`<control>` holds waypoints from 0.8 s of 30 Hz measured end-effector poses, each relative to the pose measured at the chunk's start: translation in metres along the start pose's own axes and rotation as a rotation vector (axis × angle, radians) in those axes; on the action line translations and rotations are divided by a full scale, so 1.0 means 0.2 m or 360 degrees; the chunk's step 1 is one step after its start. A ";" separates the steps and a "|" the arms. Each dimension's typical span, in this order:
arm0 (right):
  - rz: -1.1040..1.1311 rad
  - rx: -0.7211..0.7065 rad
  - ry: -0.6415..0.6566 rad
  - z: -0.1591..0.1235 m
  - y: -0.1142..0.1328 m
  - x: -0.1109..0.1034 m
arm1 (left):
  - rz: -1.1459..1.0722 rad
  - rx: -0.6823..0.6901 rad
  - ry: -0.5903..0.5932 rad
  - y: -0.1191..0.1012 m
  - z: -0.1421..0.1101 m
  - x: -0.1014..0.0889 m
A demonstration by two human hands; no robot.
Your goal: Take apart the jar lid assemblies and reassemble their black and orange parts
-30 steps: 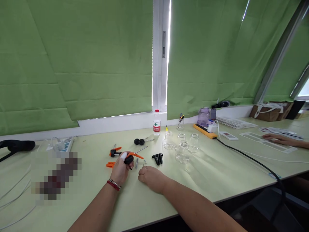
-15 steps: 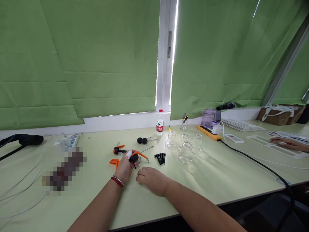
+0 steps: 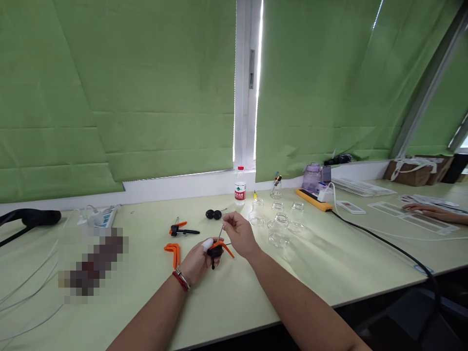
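Observation:
My left hand is closed around a black-and-orange piece, made up of a rounded black part and a bent orange arm. Between the fingertips of my right hand is a thin metal rod, slanting down to the top of that piece; whether it sits inside cannot be made out. Left of my hands lie orange bent parts and another black-and-orange assembly. Beyond them are two round black parts with thin metal stems, partly behind my right hand.
Several clear glass jars stand right of my hands, one holding tools. Behind are a water bottle and an orange power strip with a black cable. Another person's hand rests at far right. A blurred patch lies left.
My right hand has lifted off the table and now pinches a metal rod over the black-and-orange piece. My left hand has shifted slightly right with that piece. The black cylindrical parts are now hidden.

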State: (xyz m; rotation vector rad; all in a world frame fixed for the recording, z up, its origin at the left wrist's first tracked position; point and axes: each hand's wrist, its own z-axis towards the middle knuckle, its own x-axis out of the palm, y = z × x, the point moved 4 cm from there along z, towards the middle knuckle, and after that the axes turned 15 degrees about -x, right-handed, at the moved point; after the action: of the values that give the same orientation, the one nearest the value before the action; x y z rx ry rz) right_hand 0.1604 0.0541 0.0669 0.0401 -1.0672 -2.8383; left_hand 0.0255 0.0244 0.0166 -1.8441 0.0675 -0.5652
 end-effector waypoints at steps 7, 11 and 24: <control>0.0065 0.0174 0.0124 -0.01 -0.06 0.04 | 0.0007 0.0009 0.0056 0.02 0.01 -0.01; 0.0029 0.0148 0.0077 -0.01 -0.05 0.04 | 0.0001 -0.0004 0.0090 0.03 0.01 0.00; -0.0121 0.0130 0.0201 -0.05 -0.07 0.07 | 0.0038 -0.0007 0.0078 0.01 0.00 0.03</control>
State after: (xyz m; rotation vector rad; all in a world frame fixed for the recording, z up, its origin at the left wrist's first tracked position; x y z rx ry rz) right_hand 0.1460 0.0564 0.0491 0.2687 -1.1770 -2.8125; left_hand 0.0305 0.0219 0.0166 -1.8316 0.1235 -0.5943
